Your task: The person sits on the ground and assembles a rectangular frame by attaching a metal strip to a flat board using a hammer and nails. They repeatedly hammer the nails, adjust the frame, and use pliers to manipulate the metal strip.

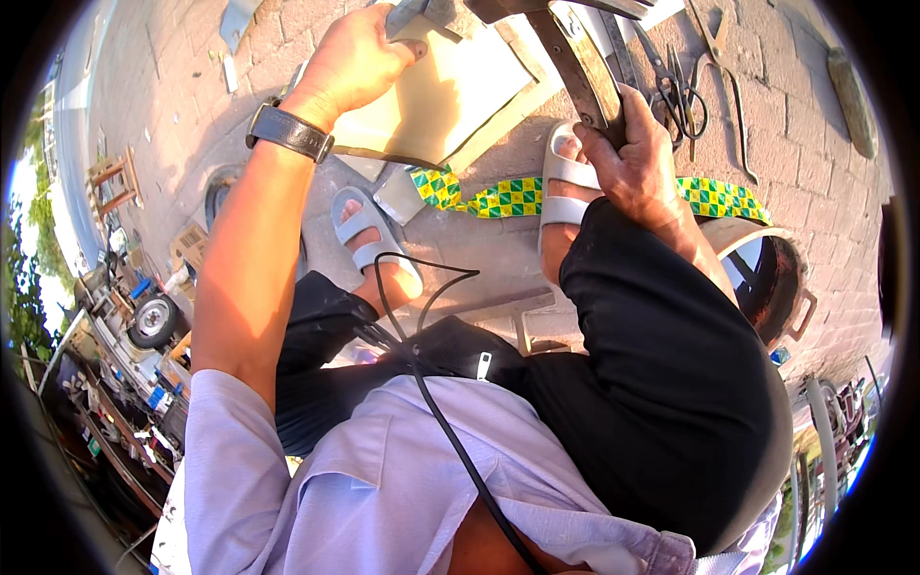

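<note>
Up by the top edge of the view, a grey metal piece [431, 15] sat in the left hand [353, 62], so that hand was obviously the nearer one. Its fingers were curled shut around the left end, with the thumb showing underneath; some of the grip was hidden, so I couldn't tell exactly how the tips sat. The piece poked out rightward from them, above a cream panel [470, 105] with a darker rim.

Over on the other side, the right hand [640, 172] had its fingers wrapped snugly round the low end of a hammer [575, 69], no gap that I could see. The hammer's long axis ran up and left from that fist, and its dark head, partly cut off by the frame, reached across toward the grey bit. So basically the piece lay up and left of the right fingers, just beside the head's left end. Touching or apart? Honestly couldn't tell from one angle.

Scissors [675, 94] and long-handled tongs [715, 59] lay on the brick paving [791, 144] to the right of the hammer.
</note>
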Action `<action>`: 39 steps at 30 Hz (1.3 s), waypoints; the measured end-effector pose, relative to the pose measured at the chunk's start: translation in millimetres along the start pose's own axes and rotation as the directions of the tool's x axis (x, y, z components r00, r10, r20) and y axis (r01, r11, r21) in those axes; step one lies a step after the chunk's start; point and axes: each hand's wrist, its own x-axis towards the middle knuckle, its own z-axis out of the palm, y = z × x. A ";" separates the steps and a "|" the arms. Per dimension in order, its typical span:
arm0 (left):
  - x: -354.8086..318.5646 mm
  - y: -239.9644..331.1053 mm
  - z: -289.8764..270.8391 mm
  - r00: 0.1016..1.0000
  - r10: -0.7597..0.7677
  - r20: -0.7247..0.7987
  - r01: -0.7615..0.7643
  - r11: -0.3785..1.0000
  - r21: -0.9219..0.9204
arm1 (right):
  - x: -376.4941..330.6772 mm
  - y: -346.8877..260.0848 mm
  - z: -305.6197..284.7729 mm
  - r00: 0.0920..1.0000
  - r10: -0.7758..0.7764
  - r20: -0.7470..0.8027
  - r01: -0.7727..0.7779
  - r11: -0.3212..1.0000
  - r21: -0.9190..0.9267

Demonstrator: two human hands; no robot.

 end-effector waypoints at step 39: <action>92.1 -96.2 167.2 0.855 0.197 -0.479 0.052 0.887 0.458 | 117.6 64.1 -6.1 0.824 0.547 0.150 -0.558 0.736 0.382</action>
